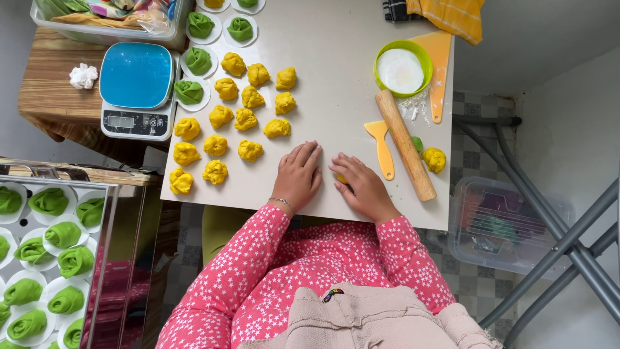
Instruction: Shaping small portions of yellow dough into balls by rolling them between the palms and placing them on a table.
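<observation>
Soft yellow dough ball getting pressed on the desk, rolling pin as my reference point

Biggest first: the white desk (pixel 336 84) carries everything, with a blue-topped kitchen scale (pixel 136 87) far left of the wooden rolling pin (pixel 405 144). A batch of yellow dough balls (pixel 234 123) sits well left of the pin, and one stray yellow ball (pixel 434 159) rests just right of it. The left hand (pixel 298 178) lies flat and open on the desk, holding nothing. The right hand (pixel 363 186) is left of the pin's near end, palm down, loosely cupped over a small yellow dough piece (pixel 341 179) that only peeks out. I'd guess it's light, soft and a bit tacky, so it squashes easily; best cupped from the sides rather than pinched.
</observation>
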